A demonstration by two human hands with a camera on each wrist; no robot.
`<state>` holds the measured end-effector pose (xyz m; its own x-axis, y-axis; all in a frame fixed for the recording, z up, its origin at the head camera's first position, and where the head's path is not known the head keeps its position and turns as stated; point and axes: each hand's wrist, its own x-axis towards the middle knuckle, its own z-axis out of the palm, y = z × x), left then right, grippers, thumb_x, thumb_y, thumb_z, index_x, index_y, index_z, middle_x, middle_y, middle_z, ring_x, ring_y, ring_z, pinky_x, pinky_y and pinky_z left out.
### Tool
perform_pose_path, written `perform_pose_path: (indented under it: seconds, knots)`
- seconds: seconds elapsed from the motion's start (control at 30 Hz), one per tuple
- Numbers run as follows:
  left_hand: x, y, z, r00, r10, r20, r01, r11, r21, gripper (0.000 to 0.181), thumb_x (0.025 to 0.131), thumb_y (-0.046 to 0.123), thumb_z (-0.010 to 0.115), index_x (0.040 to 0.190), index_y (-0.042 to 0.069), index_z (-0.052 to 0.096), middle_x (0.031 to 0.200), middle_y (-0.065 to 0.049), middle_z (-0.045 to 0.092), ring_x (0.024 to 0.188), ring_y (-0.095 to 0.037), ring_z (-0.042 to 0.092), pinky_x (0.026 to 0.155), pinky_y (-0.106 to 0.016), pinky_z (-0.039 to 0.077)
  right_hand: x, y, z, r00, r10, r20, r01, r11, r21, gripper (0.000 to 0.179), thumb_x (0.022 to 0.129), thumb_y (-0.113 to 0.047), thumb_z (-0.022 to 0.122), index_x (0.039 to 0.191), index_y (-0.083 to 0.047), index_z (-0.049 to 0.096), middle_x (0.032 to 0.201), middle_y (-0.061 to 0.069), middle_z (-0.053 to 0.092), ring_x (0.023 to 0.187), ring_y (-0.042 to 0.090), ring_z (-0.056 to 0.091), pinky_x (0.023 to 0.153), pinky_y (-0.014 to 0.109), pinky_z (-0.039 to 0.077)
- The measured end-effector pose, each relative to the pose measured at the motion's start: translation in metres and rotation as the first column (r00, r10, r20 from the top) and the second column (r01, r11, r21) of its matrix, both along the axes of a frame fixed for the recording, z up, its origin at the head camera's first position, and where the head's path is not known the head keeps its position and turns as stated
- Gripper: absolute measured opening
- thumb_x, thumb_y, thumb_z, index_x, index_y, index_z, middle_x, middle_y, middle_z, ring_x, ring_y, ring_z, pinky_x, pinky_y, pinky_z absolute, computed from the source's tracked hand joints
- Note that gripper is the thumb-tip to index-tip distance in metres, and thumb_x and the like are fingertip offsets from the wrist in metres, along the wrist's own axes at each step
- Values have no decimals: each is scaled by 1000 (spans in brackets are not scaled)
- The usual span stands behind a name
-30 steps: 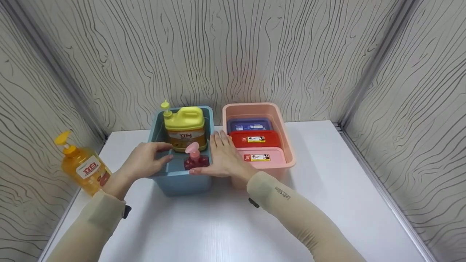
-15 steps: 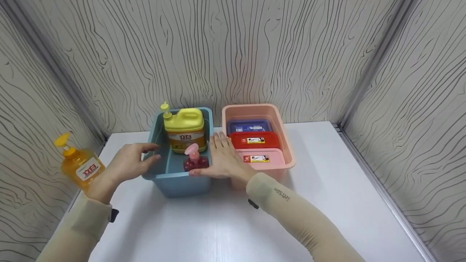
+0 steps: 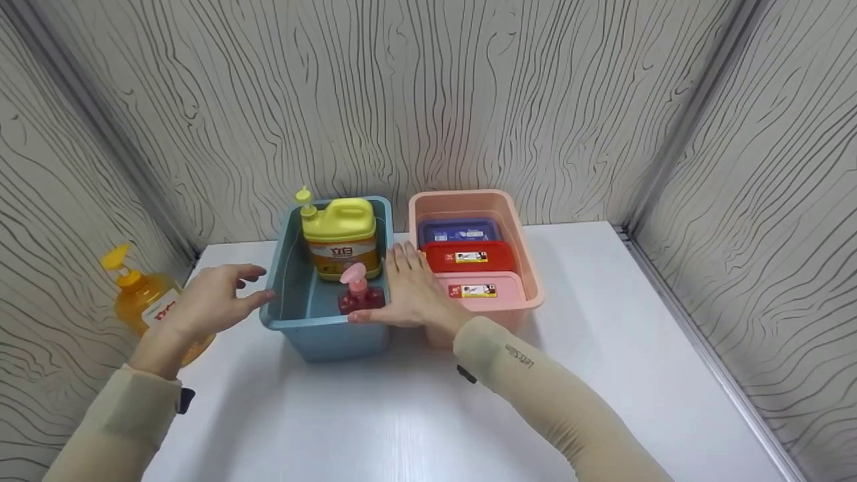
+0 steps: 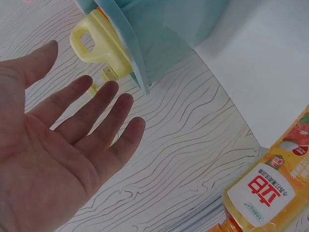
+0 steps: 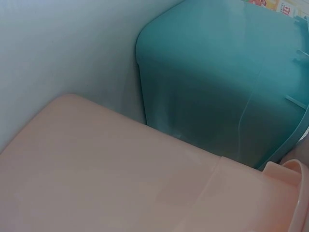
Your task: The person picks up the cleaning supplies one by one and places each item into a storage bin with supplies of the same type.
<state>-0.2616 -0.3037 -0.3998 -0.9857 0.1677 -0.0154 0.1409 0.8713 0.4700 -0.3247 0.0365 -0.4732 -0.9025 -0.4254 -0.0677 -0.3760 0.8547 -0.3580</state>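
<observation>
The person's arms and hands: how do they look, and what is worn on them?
Long beige fabric sleeves cover both arms; dark lettering, seemingly "Let's Slim", marks the right one. A small black piece shows at each cuff. The left hand and right hand are bare.

From above, the front left of the blue bin (image 3: 335,343) has room for a hand; the yellow jug (image 3: 341,251) blocks its rear, the red pump bottle (image 3: 361,300) its front right corner. The right hand (image 3: 415,291) bars the narrow gap beside the pink bin (image 3: 499,320) — the front of the table (image 3: 402,415) offers wide passage.
</observation>
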Motion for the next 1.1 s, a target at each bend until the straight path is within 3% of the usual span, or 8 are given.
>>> perform_pose_path:
  seconds: [0.3, 0.5, 0.7, 0.8, 0.93, 1.1]
  knots:
    - [3, -15, 0, 1000, 9, -26, -10, 998, -58, 60, 109, 43, 71, 153, 2, 65, 149, -32, 69, 133, -56, 66, 101, -65, 67, -1, 0, 0, 1000, 10, -8, -10, 1000, 1, 147, 78, -103, 59, 183, -15, 5, 193, 9, 4, 181, 33, -2, 147, 55, 4]
    - [7, -26, 1, 999, 51, 1, -50, 998, -48, 64, 109, 50, 71, 153, 4, 65, 152, -32, 67, 133, -56, 64, 79, -44, 73, -2, 0, 0, 1000, 15, -18, -15, 1000, 10, 146, 79, -103, 59, 183, -14, 6, 193, 10, 4, 181, 33, -1, 147, 55, 4]
    - [7, -32, 3, 998, 62, 16, -62, 997, -35, 63, 108, 49, 72, 149, 2, 67, 150, -34, 67, 129, -56, 66, 59, -31, 65, -3, -1, 0, 1000, 6, -15, -6, 1000, 21, 147, 78, -104, 58, 183, -15, 6, 193, 9, 5, 181, 33, -1, 147, 54, 3]
    - [7, -35, 2, 997, 72, 21, -71, 997, -27, 61, 108, 47, 73, 147, 1, 67, 147, -34, 67, 111, -46, 75, 59, -30, 64, -3, -2, 0, 1000, 3, -8, -3, 1000, 19, 147, 79, -103, 58, 183, -14, 6, 193, 9, 5, 181, 33, -1, 147, 54, 2]
    - [8, -43, 0, 995, 96, 27, -95, 995, -27, 60, 108, 48, 73, 145, 1, 68, 145, -33, 68, 106, -41, 76, 63, -33, 67, -2, -2, 0, 1000, 5, -7, -5, 1000, 20, 147, 78, -103, 59, 183, -14, 6, 193, 9, 6, 181, 33, 0, 147, 54, 2]
    - [5, -55, -3, 994, 113, 3, -112, 990, -89, 62, 109, 50, 71, 143, -1, 69, 143, -34, 70, 122, -51, 69, 95, -58, 69, -2, -2, 1, 1000, 5, -6, -5, 1000, 21, 146, 79, -103, 59, 183, -15, 6, 193, 9, 5, 181, 33, -1, 147, 54, 2]
